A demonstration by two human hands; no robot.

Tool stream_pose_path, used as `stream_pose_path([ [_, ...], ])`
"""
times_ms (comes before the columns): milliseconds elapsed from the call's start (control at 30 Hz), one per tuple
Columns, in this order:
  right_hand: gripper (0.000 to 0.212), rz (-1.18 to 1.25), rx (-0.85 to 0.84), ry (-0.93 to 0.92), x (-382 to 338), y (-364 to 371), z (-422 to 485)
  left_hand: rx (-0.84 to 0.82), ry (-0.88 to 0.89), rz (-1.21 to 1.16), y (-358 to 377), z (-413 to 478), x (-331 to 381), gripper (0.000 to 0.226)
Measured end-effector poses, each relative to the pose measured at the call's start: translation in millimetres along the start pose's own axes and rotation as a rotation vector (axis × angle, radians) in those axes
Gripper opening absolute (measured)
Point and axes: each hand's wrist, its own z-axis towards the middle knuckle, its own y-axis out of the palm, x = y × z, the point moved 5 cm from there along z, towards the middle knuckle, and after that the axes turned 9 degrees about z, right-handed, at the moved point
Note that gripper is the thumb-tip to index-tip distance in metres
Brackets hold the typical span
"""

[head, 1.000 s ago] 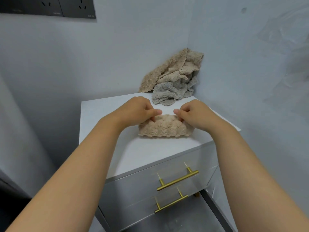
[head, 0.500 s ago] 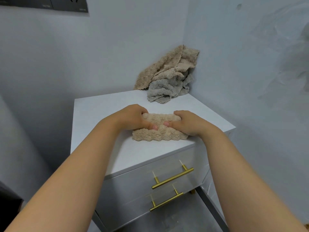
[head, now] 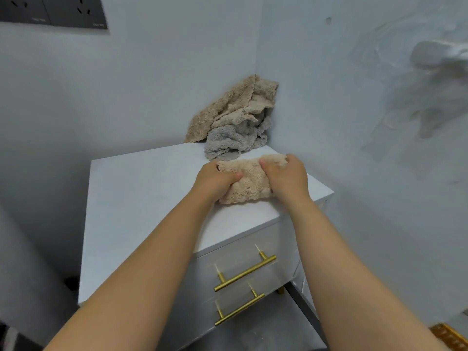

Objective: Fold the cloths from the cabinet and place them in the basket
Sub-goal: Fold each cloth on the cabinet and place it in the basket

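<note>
A folded beige fluffy cloth lies near the right front of the white cabinet top. My left hand grips its left end, thumb laid over the top. My right hand grips its right end, fingers curled round the far edge, which is raised off the top. Behind, in the wall corner, lies a crumpled pile: a beige cloth leaning on the wall and a grey cloth in front of it. No basket is in view.
The cabinet has two drawers with brass bar handles, the upper handle and the lower handle. Walls close in behind and to the right. Dark wall sockets sit top left. A woven brown edge shows at bottom right.
Both hands went from pinching the cloth's far edge to gripping its two ends. The cloth has been bundled tighter and its far edge is now lifted. The view shifted left.
</note>
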Motion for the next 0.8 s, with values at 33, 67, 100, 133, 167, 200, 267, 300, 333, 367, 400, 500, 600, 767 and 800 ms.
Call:
stream_pose_path([
  [33, 0.039, -0.091, 0.057, -0.049, -1, -10, -5, 0.028, 0.032, 0.074, 12, -4, 4, 0.017],
  [67, 0.032, -0.164, 0.092, -0.086, -1, -18, -11, 0.056, 0.068, 0.13, 22, -9, 8, 0.016],
  [100, 0.029, -0.215, 0.116, -0.118, 0, -28, -16, 0.067, 0.098, 0.152, 33, -15, 12, 0.017],
  [133, 0.027, -0.257, 0.138, -0.136, 2, -40, -20, 0.06, 0.119, 0.152, 44, -20, 16, 0.017],
  [167, 0.026, -0.301, 0.163, -0.163, 5, -52, -23, 0.045, 0.136, 0.149, 55, -25, 21, 0.017],
  [200, 0.025, -0.349, 0.188, -0.187, 5, -64, -26, 0.03, 0.147, 0.15, 64, -30, 25, 0.016],
  [267, 0.023, -0.449, 0.234, -0.233, 6, -92, -33, -0.014, 0.169, 0.132, 88, -43, 34, 0.015],
  [300, 0.022, -0.491, 0.25, -0.264, 4, -106, -37, -0.029, 0.179, 0.117, 100, -51, 40, 0.013],
  [333, 0.022, -0.54, 0.272, -0.301, 3, -118, -42, -0.045, 0.186, 0.112, 113, -59, 45, 0.012],
  [367, 0.02, -0.57, 0.307, -0.345, 2, -139, -51, -0.068, 0.189, 0.109, 132, -73, 52, 0.012],
  [400, 0.017, -0.586, 0.324, -0.43, 0, -146, -57, -0.065, 0.175, 0.092, 139, -79, 53, 0.012],
  [500, 0.02, -0.683, 0.42, -0.673, 4, -183, -83, -0.115, 0.153, 0.01, 173, -108, 61, 0.005],
  [600, 0.02, -0.716, 0.487, -0.771, 16, -220, -103, -0.162, 0.152, -0.011, 202, -133, 69, 0.008],
  [767, 0.014, -0.766, 0.536, -0.819, 42, -281, -134, -0.216, 0.044, -0.139, 260, -187, 63, 0.006],
  [800, 0.013, -0.764, 0.534, -0.809, 50, -290, -138, -0.221, 0.022, -0.152, 270, -196, 59, 0.005],
])
